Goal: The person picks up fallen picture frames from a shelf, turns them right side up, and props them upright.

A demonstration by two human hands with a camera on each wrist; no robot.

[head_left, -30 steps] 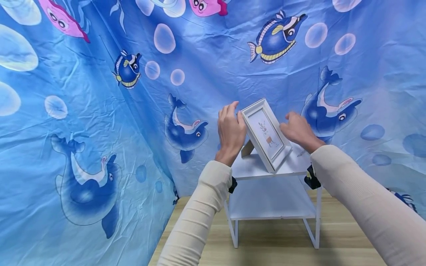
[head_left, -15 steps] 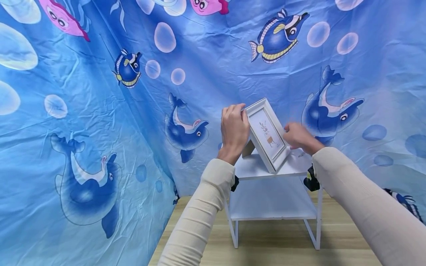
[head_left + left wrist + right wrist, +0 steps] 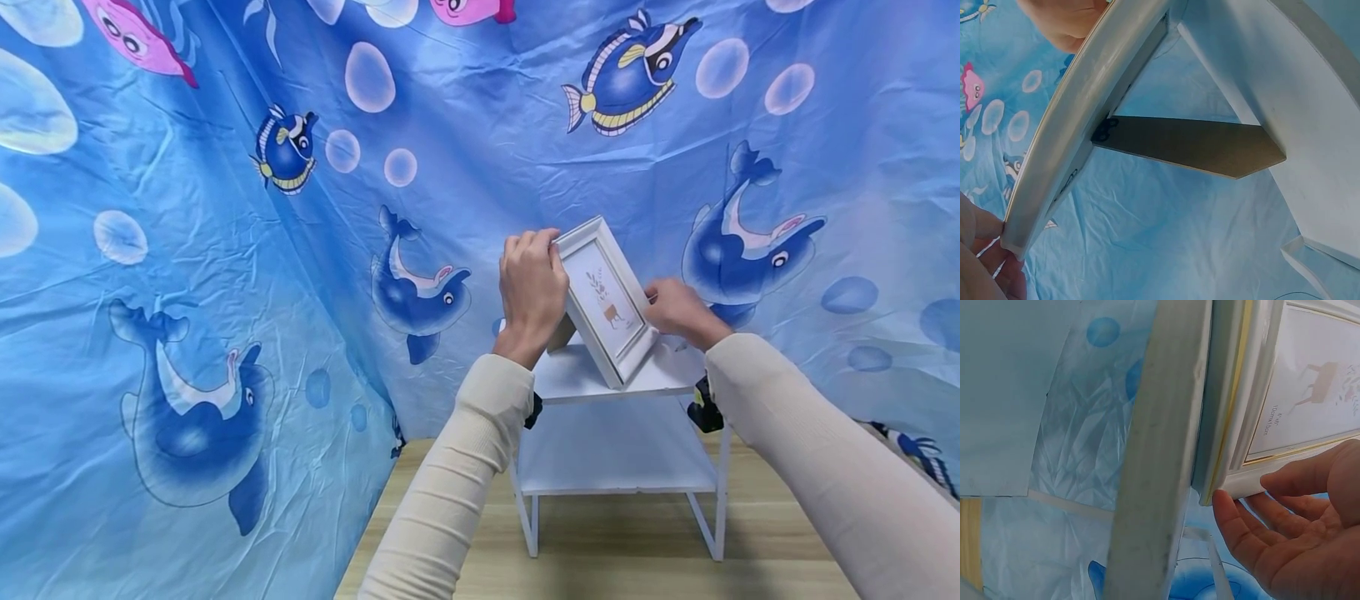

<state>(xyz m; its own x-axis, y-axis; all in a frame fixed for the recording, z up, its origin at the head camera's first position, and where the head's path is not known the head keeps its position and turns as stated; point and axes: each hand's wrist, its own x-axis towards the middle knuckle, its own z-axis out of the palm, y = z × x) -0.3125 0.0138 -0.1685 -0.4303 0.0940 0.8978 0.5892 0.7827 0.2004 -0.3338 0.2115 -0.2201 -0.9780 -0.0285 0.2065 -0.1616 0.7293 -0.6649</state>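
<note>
The left hand (image 3: pixel 531 293) is gripping the top left corner of the picture frame (image 3: pixel 604 300), fingers curled over its edge. The right hand (image 3: pixel 677 310) is holding the frame's lower right edge. The frame is leaning tilted on the white shelf (image 3: pixel 577 379), propped by its back stand (image 3: pixel 1191 145), before the blue curtain (image 3: pixel 225 250).

The head camera looks forward and down from well back at a picture frame (image 3: pixel 606 302) on a white shelf (image 3: pixel 600 379). Both wrist cameras sit very close, the left behind the frame (image 3: pixel 1079 125), the right beside its front (image 3: pixel 1285 394).
</note>
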